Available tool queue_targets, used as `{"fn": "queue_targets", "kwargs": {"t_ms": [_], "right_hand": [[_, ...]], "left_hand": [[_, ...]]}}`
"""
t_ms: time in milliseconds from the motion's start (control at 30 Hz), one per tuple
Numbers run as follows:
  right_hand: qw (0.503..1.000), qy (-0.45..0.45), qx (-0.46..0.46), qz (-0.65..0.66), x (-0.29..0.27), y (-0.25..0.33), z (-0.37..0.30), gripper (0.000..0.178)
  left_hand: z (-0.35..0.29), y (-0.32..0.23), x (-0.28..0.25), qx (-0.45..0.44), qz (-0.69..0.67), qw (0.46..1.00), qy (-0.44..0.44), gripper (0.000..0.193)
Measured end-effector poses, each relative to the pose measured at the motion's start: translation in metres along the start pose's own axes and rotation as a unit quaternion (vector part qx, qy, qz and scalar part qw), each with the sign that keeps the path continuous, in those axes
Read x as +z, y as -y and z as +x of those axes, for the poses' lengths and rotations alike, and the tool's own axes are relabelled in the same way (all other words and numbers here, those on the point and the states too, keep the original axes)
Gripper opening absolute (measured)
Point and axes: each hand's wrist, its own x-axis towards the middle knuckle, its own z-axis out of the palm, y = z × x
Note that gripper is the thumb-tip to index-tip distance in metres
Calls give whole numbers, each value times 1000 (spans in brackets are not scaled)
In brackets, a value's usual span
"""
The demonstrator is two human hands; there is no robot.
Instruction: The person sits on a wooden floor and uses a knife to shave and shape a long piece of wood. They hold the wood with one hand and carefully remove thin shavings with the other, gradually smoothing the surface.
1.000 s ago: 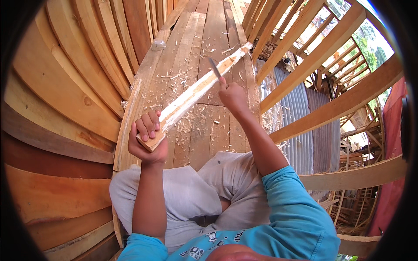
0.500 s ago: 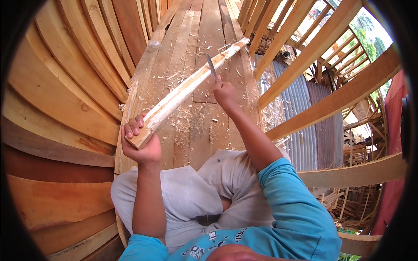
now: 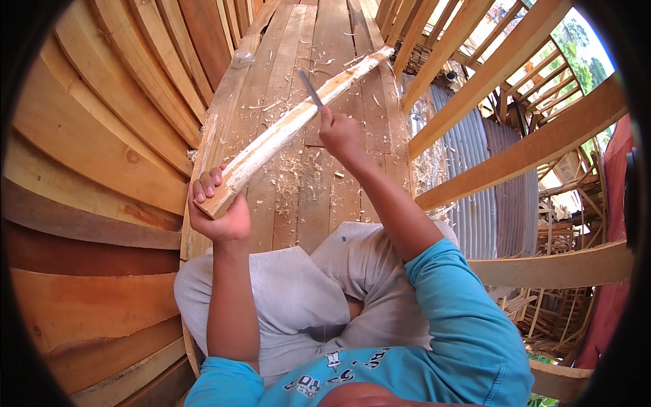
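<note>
A long, pale wooden pole (image 3: 288, 122), roughly squared, slants from near left to far right over the plank floor. My left hand (image 3: 220, 207) wraps around its near end, fingers over the top and palm beneath. In my right hand (image 3: 341, 136) is a knife (image 3: 310, 87), its handle mostly hidden by my fingers. The blade points up and left across the middle of the pole; whether its edge touches the wood I cannot tell.
Curls of wood shavings (image 3: 298, 176) litter the plank floor (image 3: 319, 224). A clear plastic container (image 3: 242, 60) lies at the far left. Upright boards (image 3: 122, 142) wall the left side. Wooden ribs (image 3: 522, 163) stand on the right, with corrugated metal sheets (image 3: 468, 183) beyond.
My right hand with the knife has moved left and slightly nearer along the pole. My left hand keeps its grip on the near end. The whole view has shifted slightly.
</note>
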Motion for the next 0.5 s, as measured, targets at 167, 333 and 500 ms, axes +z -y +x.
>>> {"fn": "queue_targets", "kwargs": {"t_ms": [167, 333, 500], "right_hand": [[999, 22, 4, -24, 3, 3, -15, 59], [998, -20, 52, 40, -1, -18, 10, 60], [1000, 20, 8, 10, 4, -23, 12, 59]], "left_hand": [[0, -6, 9, 8, 23, 1000, 15, 26], [-1, 1, 13, -7, 41, 999, 33, 29], [-3, -1, 10, 0, 25, 1000, 9, 31]]}}
